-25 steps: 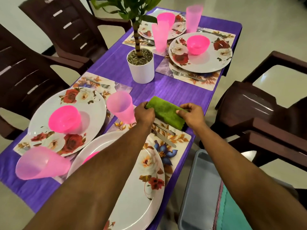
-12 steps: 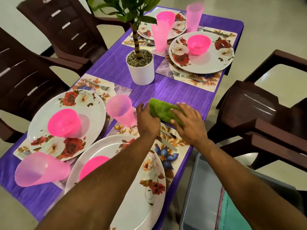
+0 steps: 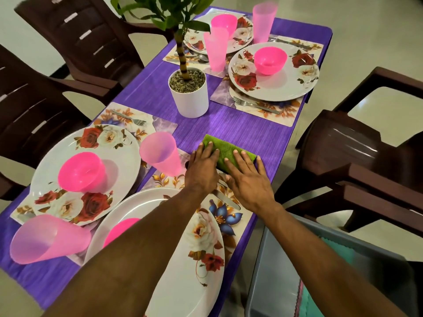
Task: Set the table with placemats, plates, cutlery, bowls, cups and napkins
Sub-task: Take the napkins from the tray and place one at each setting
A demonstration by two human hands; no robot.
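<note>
Both hands, left (image 3: 202,167) and right (image 3: 246,179), press flat-fingered on the napkin (image 3: 225,152); a leftward slip could topple the cup (image 3: 160,155) beside it.

Tablecloth (image 3: 240,131): purple, fine-striped. Napkin (image 3: 226,154): green. Plates (image 3: 272,88): white with red and white roses. Placemats (image 3: 229,216): pale, gold leaves, blue flower. Cups (image 3: 160,154) and bowls (image 3: 270,60): pink. Plant pot (image 3: 190,101): white. Chairs (image 3: 357,156): dark brown. Bin (image 3: 279,277): grey.

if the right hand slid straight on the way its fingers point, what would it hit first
Beyond the green napkin under the right hand lies bare purple tablecloth, then probably the far placemat with its fork.
</note>
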